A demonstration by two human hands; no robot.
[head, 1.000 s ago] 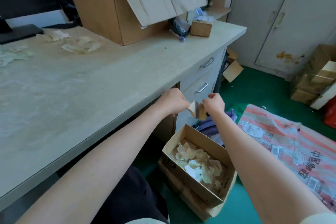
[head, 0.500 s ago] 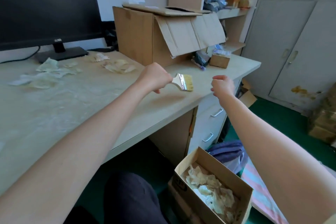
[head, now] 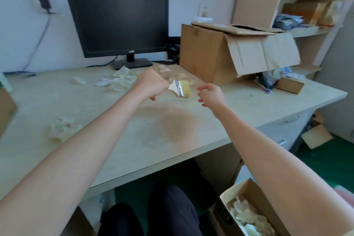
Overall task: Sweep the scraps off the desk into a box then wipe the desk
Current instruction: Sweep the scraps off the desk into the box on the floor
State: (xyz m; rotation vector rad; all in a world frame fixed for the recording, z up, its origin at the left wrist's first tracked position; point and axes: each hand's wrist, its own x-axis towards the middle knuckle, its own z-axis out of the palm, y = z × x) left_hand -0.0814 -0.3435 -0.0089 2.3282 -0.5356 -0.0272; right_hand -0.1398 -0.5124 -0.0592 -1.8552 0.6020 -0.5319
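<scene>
Step in hand: sweeping, not wiping yet. Scraps (head: 116,80) lie on the desk (head: 249,105) & no cloth in view.

Left hand (head: 151,84) is fisted round the handle of the brush (head: 182,89), over the middle of the desk, a bit nearer the back edge. Brush looks clear of the surface, tho can't be sure. Right hand (head: 210,95) is just beside the bristles, fingers loosely curled, holding nothing, not touching the brush.

Brush: long axis approx along the desk's length. Handle end is hidden in the fist; bristles point to the desk's right end, tipped slightly down toward the front edge.

Main bunch of scraps is near the back edge, in front of the monitor (head: 118,23) base. Another clump (head: 61,128) sits toward the front-left corner. Box (head: 237,188) is on the floor below the front edge, right side, w/ scraps already in it.

Next, prob.: reach the brush past the back bunch, set bristles down on the desk, drag toward the front edge above the box. Right hand is free to cup at the edge or lift the box under it. Box sits low & off to one side, so scraps may miss.
</scene>
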